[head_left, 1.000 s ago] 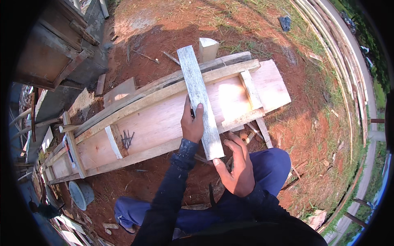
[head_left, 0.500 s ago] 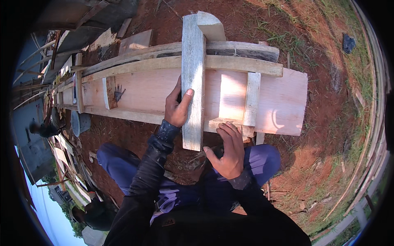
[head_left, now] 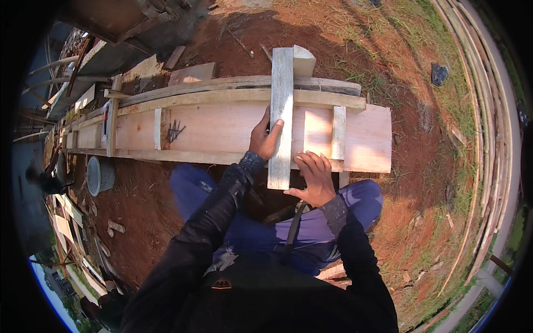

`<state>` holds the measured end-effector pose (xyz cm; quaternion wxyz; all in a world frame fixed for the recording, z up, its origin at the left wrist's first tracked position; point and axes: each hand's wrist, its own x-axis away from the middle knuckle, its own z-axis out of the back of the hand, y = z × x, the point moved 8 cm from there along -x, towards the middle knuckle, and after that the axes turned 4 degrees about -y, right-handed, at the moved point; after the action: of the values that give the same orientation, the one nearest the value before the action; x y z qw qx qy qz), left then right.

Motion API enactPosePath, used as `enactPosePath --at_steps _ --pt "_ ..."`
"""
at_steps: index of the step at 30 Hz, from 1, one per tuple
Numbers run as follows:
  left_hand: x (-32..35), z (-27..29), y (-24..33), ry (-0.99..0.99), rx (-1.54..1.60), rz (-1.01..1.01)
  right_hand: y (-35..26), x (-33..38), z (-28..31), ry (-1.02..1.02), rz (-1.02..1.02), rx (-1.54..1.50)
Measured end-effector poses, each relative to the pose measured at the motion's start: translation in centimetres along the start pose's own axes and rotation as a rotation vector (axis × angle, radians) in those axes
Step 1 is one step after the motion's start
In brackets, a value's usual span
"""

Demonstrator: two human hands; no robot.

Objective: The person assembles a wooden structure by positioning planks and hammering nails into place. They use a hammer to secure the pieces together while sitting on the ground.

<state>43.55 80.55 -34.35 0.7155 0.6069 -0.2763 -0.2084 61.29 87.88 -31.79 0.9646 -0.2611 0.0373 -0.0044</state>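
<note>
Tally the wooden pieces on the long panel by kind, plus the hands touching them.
Loose grey plank laid across: 1
Short cross battens fixed on the panel: 3
Hands: 2, left hand, right hand
Total: 6

- Strong daylight falls on my work; the pale plywood panel (head_left: 222, 130) glares almost white where the sun hits it.
- My own shadow darkens the red earth (head_left: 150, 205) around my legs, and my black sleeves lose detail.
- The grey batten (head_left: 280, 111) under my left hand (head_left: 265, 139) looks sharp, without motion blur.
- Fisheye bending curves the poles (head_left: 488, 139) at the right rim; the corners are black.
</note>
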Motion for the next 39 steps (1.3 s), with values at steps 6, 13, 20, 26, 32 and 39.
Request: enactPosePath --at_steps 6,13,20,26,32,39 --pt "-0.3 0.7 -1.3 -0.134 -0.076 -0.099 -2.4 -1.1 1.1 0.016 0.008 0.090" --pt "6.0 4.5 1.4 0.012 -0.358 -0.106 -4.3 -0.6 0.1 -0.034 -0.121 0.119" --pt "15.4 32.4 0.6 0.914 -0.287 -0.260 -3.0 -0.2 -2.4 -0.048 -0.078 0.176" --pt "20.1 53.9 -4.3 1.226 -0.632 -0.013 -3.5 -0.7 -2.7 0.054 -0.063 0.239" --pt "17.0 68.3 -4.3 1.248 -0.847 0.344 -1.5 -0.3 -3.3 -0.028 -0.140 0.189" --pt "12.8 75.5 -8.0 1.137 -0.626 0.676 -2.2 -1.1 -2.9 -0.097 -0.106 0.074"
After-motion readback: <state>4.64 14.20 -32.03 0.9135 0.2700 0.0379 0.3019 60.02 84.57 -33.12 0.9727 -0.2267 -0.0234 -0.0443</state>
